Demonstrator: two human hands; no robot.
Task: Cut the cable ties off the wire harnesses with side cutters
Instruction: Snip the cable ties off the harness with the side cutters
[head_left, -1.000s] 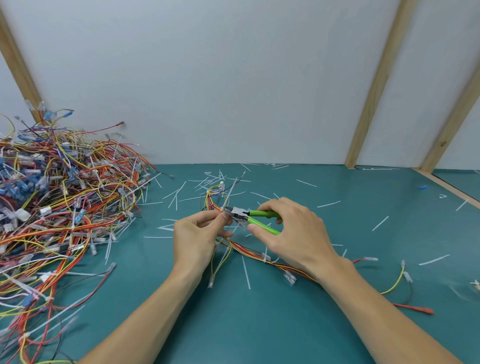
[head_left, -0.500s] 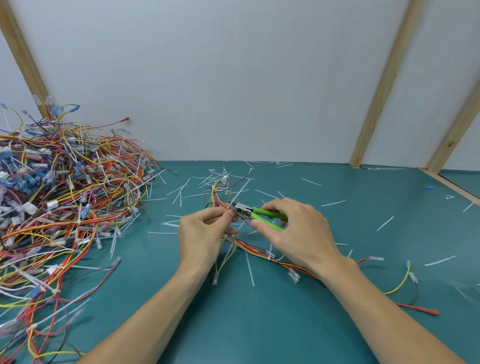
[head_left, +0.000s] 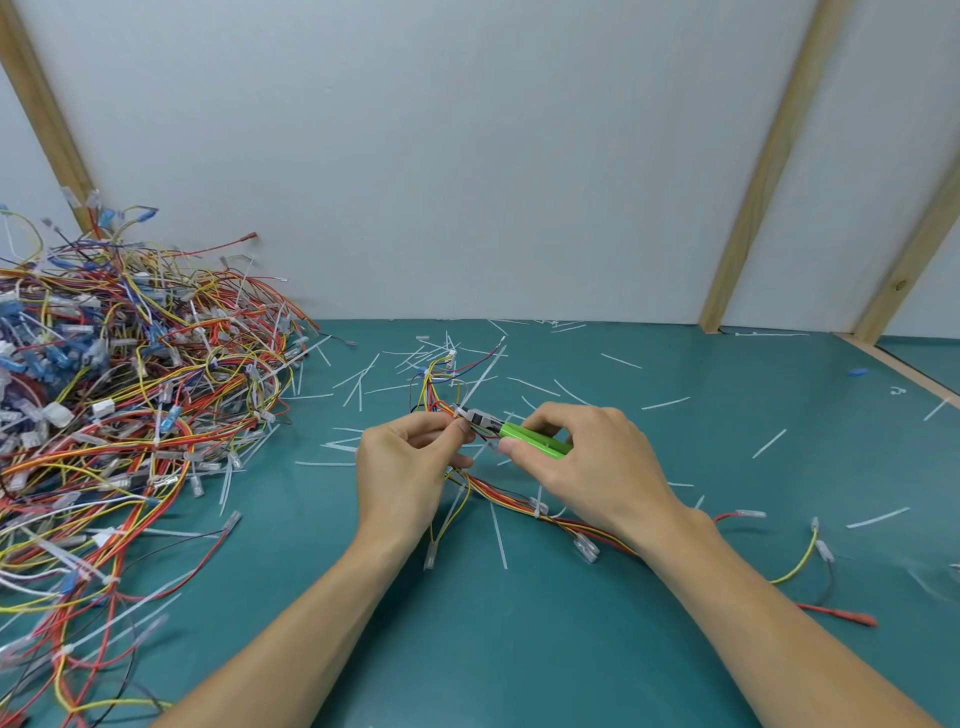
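head view is showing the left hand (head_left: 410, 462) pinching the wire harness (head_left: 511, 499); the right hand (head_left: 587, 457) is gripping the side cutters (head_left: 511, 432), nose pointing left at the cable tie (head_left: 460, 413).

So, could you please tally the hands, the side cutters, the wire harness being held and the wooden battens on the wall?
Hands: 2 (left hand, right hand)
Side cutters: 1
Held wire harness: 1
Wooden battens: 3
Total: 7
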